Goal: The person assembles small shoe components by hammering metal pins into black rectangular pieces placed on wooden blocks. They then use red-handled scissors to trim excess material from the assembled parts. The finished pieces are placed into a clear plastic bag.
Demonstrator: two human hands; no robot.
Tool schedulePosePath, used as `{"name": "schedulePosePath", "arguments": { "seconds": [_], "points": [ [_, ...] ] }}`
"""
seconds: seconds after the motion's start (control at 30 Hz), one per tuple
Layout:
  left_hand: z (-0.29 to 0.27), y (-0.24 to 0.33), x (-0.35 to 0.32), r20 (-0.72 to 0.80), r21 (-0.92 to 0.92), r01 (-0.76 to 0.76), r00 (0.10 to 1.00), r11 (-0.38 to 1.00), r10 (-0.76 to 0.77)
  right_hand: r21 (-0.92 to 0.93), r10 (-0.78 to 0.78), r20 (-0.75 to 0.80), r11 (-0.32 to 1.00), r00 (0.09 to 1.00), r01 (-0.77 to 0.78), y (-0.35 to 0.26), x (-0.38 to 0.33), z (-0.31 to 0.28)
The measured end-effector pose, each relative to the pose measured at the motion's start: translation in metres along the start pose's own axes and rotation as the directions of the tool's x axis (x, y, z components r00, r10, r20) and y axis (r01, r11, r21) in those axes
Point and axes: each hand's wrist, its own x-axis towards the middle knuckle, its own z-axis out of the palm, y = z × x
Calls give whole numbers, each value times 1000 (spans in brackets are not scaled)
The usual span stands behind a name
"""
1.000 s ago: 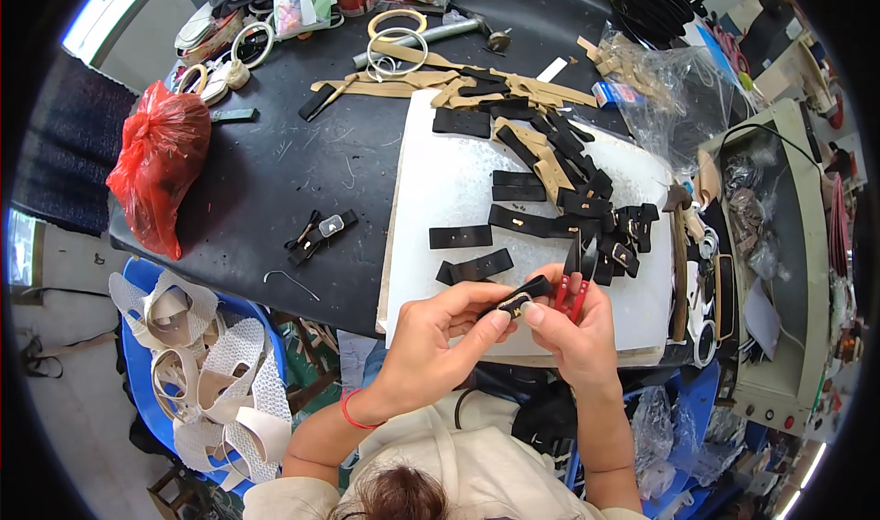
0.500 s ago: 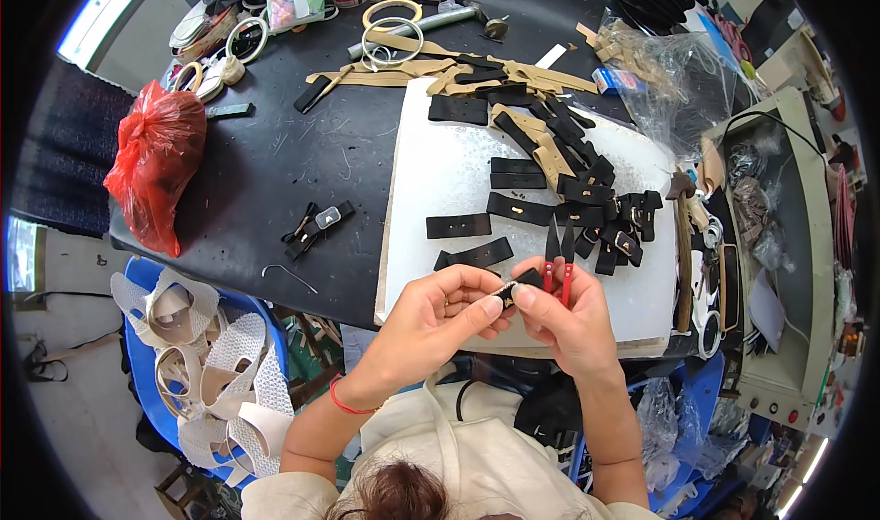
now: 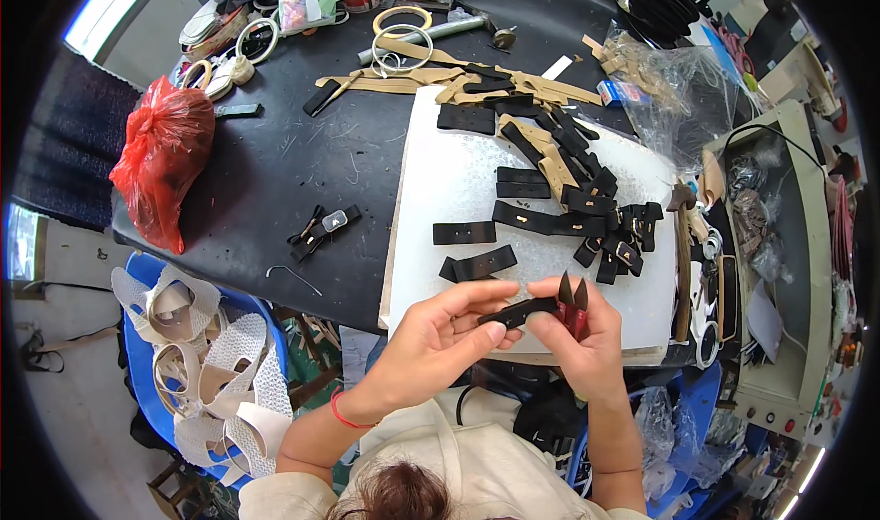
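Above the front edge of the white board (image 3: 417, 199), a short black strap (image 3: 518, 314) is held between both hands. My left hand (image 3: 449, 329) pinches its left end between thumb and fingers. At the strap's other end my right hand (image 3: 587, 337) presses with the thumb and also keeps a pair of red-handled scissors (image 3: 575, 311) tucked in its fingers, dark pointed blades upward and slightly apart. Beyond the hands lie plain black straps (image 3: 464, 234) and a long black strap with small gold-coloured fittings (image 3: 550, 219). A heap of black strap pieces (image 3: 623, 240) sits to their right.
Tan straps (image 3: 385, 82) and pale rings (image 3: 403, 50) lie at the back. A red plastic bag (image 3: 165, 162) and a buckled black strap (image 3: 325, 231) are on the left. Below stands a blue basket of white straps (image 3: 137, 337). A wooden-handled hammer (image 3: 682, 254) borders the board.
The black strap has been turned, and its gold-coloured fitting no longer shows. Both hands have dropped slightly toward me. The scissors have tilted and sit lower in my right hand.
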Motion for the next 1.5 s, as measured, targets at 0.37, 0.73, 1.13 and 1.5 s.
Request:
{"name": "schedulePosePath", "arguments": {
  "seconds": [0.37,0.73,1.13,1.5],
  "points": [
    [2,-26,-4,-149,170,-126,977,977,152,207,220,63,951,973,-228,6,-3,12],
    [-8,-29,-1,-169,542,-268,894,797,416,-99,25,-12,995,1000,-26,9,-3,23],
    [-126,12,7,-168,912,401,559,-87,812,-789,-460,41,530,887,311,37,63,-13],
    [-9,3,19,4,101,-3,1000,995,2,-661,-374,-12,699,927,273,-12,20,-6]
  ]
}}
